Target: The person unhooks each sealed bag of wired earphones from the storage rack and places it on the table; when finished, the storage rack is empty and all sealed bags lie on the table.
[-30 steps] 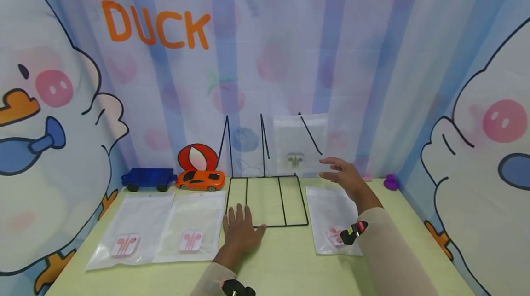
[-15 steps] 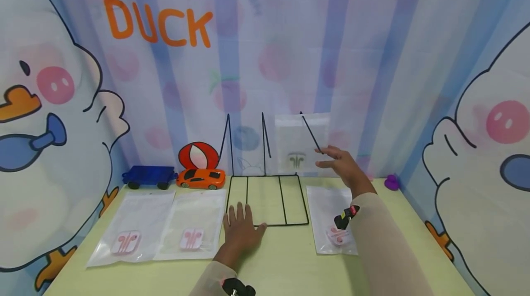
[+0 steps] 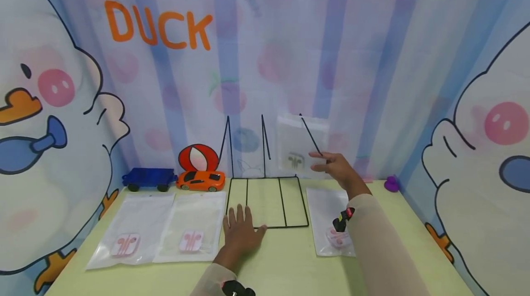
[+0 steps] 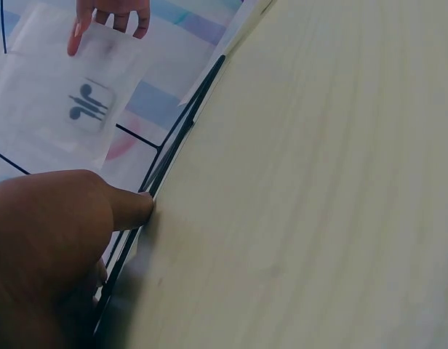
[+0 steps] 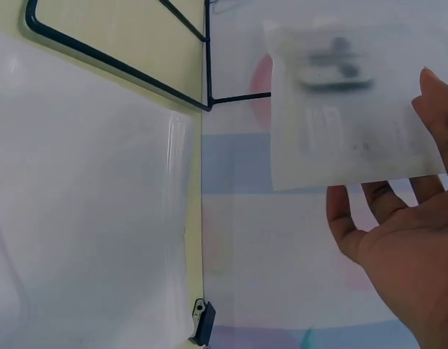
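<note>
A black wire display rack [image 3: 283, 201] stands on the table, its upright hooks at the back. On its right-hand hook hangs a translucent plastic bag [image 3: 290, 137] with a small earphone case [image 3: 296, 161] inside. My right hand [image 3: 342, 171] is at the hook's front tip, fingers loosely spread, thumb below. In the right wrist view those fingers [image 5: 340, 218] lie along the bag's edge, and the thumb overlaps its side. My left hand [image 3: 241, 232] lies palm down with fingers spread at the rack's front left; its thumb [image 4: 133, 209] touches the front bar.
Two flat bags [image 3: 145, 213] with pink earphone cases lie left of the rack; another bag [image 3: 325, 208] lies right, partly under the right forearm. Behind are a blue toy trailer [image 3: 148, 177], an orange toy car [image 3: 201, 180] and a purple toy [image 3: 391, 183]. A printed curtain surrounds the table.
My right hand has moved left, reaching the hook's tip and the hanging bag's edge. The bag has shifted and turned slightly on its hook. My left hand stays in place.
</note>
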